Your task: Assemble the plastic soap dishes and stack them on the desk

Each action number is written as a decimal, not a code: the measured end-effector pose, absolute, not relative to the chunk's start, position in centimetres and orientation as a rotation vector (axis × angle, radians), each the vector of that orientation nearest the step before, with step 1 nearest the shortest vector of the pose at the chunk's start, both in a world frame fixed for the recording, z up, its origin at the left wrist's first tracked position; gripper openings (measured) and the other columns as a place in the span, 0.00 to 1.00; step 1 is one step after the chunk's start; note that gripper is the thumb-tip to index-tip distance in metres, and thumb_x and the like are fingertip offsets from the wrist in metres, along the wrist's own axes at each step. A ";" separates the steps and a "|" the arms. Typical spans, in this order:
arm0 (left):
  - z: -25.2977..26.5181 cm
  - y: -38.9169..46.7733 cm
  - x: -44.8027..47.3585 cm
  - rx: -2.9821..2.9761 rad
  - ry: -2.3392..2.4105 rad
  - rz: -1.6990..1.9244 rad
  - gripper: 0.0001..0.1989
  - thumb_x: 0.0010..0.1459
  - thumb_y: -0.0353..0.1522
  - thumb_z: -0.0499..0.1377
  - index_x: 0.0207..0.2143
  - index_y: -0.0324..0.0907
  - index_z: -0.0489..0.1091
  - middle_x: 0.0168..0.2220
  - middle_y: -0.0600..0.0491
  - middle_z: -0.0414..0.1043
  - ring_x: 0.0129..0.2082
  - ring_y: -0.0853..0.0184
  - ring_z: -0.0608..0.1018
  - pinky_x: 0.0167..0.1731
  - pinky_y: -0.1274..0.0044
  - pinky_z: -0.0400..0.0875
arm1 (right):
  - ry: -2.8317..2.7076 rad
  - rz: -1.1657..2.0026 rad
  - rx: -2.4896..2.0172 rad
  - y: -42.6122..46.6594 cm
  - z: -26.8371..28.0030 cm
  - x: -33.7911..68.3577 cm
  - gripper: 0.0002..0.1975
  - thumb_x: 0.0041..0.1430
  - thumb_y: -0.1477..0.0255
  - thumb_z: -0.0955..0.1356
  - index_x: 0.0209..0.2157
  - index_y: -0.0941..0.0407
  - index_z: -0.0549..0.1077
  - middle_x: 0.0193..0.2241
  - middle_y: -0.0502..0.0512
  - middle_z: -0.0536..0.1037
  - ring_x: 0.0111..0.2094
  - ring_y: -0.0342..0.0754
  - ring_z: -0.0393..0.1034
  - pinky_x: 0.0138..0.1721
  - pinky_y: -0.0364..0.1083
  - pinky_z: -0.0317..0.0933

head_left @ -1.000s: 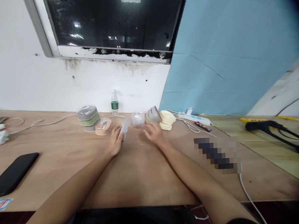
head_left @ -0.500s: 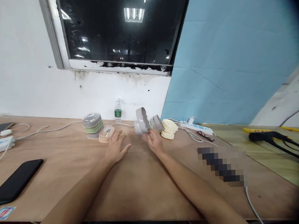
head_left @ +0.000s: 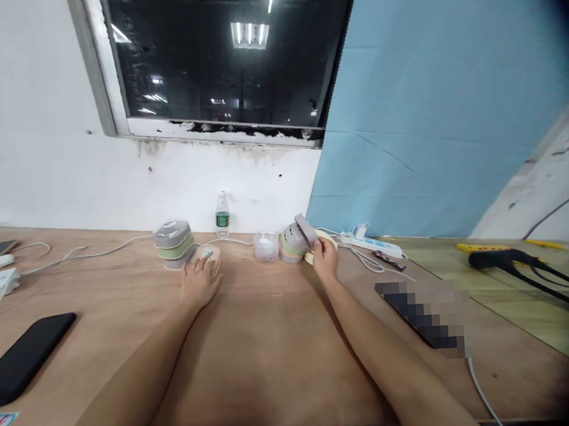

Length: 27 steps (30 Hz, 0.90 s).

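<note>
My right hand (head_left: 326, 259) grips a grey plastic shell (head_left: 306, 230) and holds it tilted against a stack of like grey pieces (head_left: 294, 238). Green and peach pieces show under that stack. Cream pieces (head_left: 328, 237) lie just behind my right hand, partly hidden by it. My left hand (head_left: 200, 282) rests with fingers spread on a peach oval case (head_left: 212, 254). Beside it rises a pile of grey and green cases (head_left: 173, 243). Between my hands, a clear, whitish container (head_left: 266, 247) stands apart from both.
A water bottle (head_left: 222, 216) stands near the wall. White power strips (head_left: 374, 243) and cables lie at both sides. A black phone (head_left: 32, 353) is at the left, a blurred dark object (head_left: 421, 317) at the right.
My right hand has carried the grey shell rightward from the clear container to the grey stack. My left hand has moved left, onto the peach case.
</note>
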<state>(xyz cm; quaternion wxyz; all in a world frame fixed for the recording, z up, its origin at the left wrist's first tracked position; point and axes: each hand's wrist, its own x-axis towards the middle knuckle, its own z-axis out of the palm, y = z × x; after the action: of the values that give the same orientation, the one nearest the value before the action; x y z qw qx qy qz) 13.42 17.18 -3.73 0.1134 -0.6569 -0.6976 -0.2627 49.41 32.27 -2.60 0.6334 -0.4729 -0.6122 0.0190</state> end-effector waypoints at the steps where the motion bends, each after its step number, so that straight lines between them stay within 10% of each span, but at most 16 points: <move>1: -3.4 17.0 13.9 -1.929 -2.022 -0.785 0.23 0.60 0.44 0.52 0.54 0.45 0.68 0.57 0.43 0.67 0.59 0.50 0.65 0.61 0.50 0.44 | -1.376 0.104 -1.075 32.6 -2.7 49.2 0.20 0.61 0.59 0.59 0.40 0.59 0.73 0.36 0.60 0.76 0.38 0.52 0.68 0.44 0.51 0.61; 27: -4.9 17.7 13.9 -1.944 -2.056 -0.883 0.27 0.57 0.48 0.54 0.55 0.46 0.67 0.61 0.41 0.60 0.58 0.48 0.66 0.56 0.57 0.58 | -1.157 -0.179 -1.202 32.0 -3.1 51.8 0.13 0.58 0.66 0.61 0.38 0.59 0.71 0.35 0.59 0.72 0.34 0.49 0.65 0.38 0.48 0.61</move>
<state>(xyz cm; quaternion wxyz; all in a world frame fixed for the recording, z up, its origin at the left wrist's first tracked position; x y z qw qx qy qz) 13.89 17.67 -4.87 0.0885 -0.6533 -0.6909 -0.2967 51.81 32.02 -3.07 0.6684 -0.5329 -0.5128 -0.0795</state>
